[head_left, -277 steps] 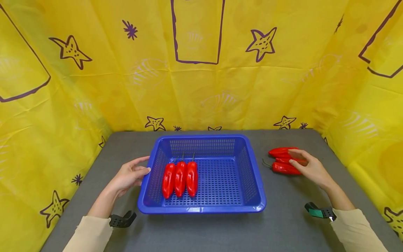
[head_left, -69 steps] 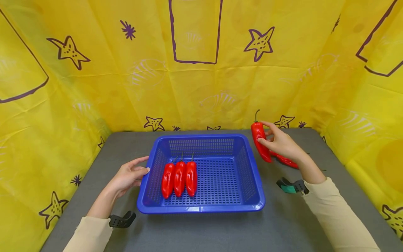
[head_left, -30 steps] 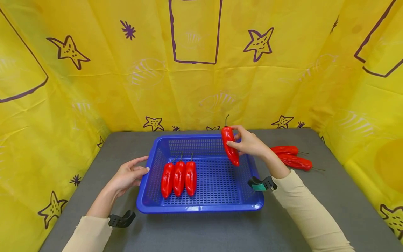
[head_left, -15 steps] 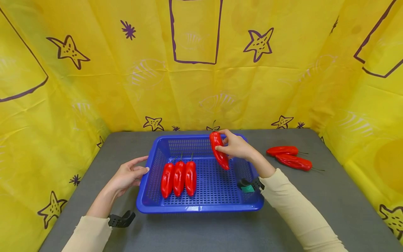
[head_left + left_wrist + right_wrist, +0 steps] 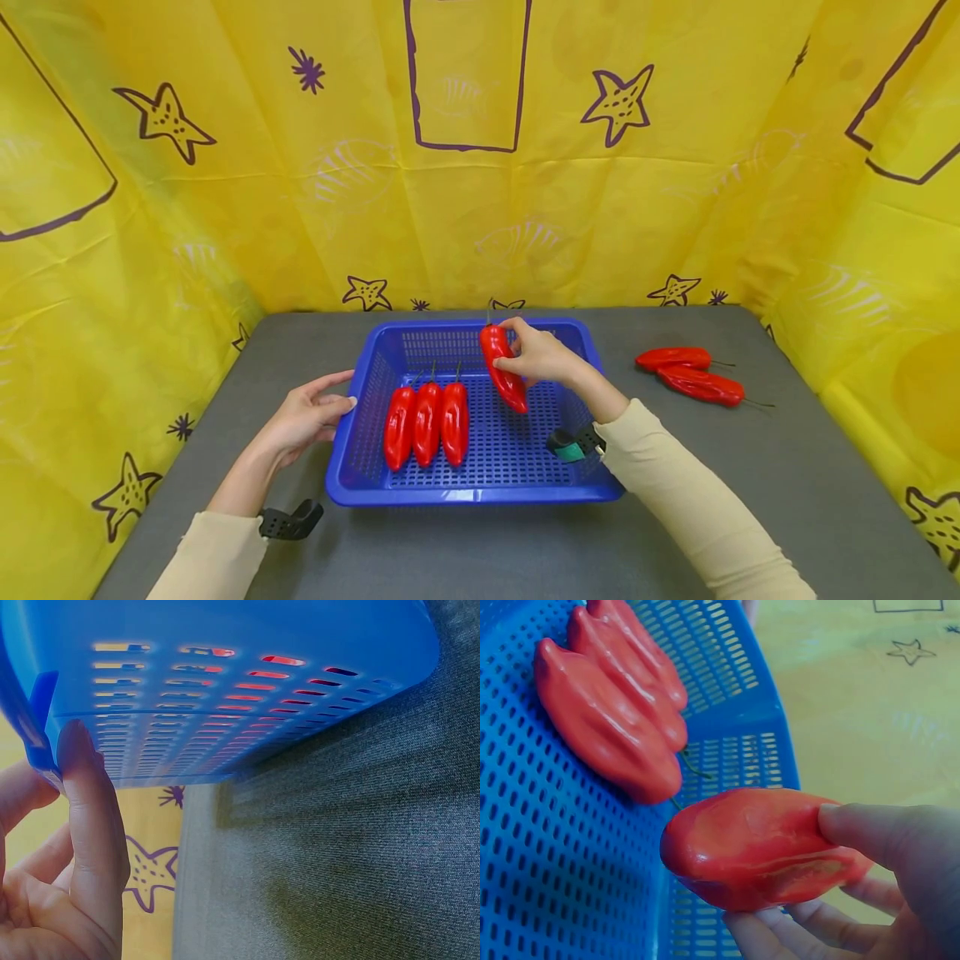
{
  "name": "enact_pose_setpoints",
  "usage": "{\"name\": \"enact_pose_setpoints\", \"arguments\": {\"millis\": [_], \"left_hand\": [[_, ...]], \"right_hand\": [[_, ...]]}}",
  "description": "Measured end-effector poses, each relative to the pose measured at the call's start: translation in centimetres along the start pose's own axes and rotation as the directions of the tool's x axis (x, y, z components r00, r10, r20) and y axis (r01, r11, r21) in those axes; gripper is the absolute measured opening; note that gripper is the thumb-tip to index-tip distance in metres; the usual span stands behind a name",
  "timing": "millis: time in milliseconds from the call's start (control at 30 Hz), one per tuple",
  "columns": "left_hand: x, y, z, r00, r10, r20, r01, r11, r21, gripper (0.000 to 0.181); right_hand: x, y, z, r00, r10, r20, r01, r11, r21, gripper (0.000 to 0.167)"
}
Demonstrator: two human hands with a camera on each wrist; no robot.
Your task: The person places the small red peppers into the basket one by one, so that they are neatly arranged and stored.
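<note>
My right hand [image 5: 543,358] pinches a red chili pepper [image 5: 501,367] between thumb and fingers, its stem pointing up and away. The pepper is tilted above the floor of the blue plastic basket [image 5: 480,497], right of three red peppers [image 5: 427,425] lying side by side inside. In the right wrist view the held pepper [image 5: 742,851] has its tip toward the camera. My left hand [image 5: 303,421] grips the basket's left rim. The left wrist view has the thumb [image 5: 86,795] against the outer wall [image 5: 247,630], with other fingers at the rim.
Two more red peppers [image 5: 693,375] lie on the grey table [image 5: 750,483] right of the basket, one partly against the other. A yellow patterned cloth [image 5: 480,225] hangs behind the table and along both sides. Each wrist wears a black band [image 5: 291,522].
My right hand took a pepper from the pile at right and carried it left over the basket, lately lowering it slightly. The remaining two peppers lie differently. My left hand stayed on the rim.
</note>
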State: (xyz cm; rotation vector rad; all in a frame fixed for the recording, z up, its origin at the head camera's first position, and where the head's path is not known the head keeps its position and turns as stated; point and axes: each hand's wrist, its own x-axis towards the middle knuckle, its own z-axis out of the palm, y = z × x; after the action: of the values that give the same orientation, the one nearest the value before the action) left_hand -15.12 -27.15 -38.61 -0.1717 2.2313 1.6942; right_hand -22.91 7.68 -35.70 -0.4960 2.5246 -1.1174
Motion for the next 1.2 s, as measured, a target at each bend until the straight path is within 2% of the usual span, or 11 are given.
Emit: {"name": "enact_pose_setpoints", "arguments": {"millis": [567, 733, 967, 1200], "left_hand": [[0.0, 0.0, 0.0, 1.000, 0.006, 0.007, -0.006, 1.000, -0.007, 0.065], [0.0, -0.1, 0.0, 1.000, 0.009, 0.009, -0.009, 1.000, -0.006, 0.066], [0.0, -0.1, 0.0, 1.000, 0.010, 0.005, -0.010, 1.000, 0.001, 0.065], [0.0, -0.2, 0.0, 1.000, 0.015, 0.005, -0.015, 1.000, 0.000, 0.066]], "right_hand": [[0.9, -0.1, 2.2, 0.996, 0.044, 0.081, -0.041, 0.998, -0.040, 0.054], [1.1, 0.0, 2.7, 0.991, 0.068, 0.112, -0.066, 0.998, -0.023, 0.054], [1.4, 0.3, 3.1, 0.985, 0.111, 0.136, -0.105, 0.993, -0.051, 0.055], [1.7, 0.7, 3.6, 0.971, 0.176, 0.162, -0.171, 0.984, -0.046, 0.053]]}}
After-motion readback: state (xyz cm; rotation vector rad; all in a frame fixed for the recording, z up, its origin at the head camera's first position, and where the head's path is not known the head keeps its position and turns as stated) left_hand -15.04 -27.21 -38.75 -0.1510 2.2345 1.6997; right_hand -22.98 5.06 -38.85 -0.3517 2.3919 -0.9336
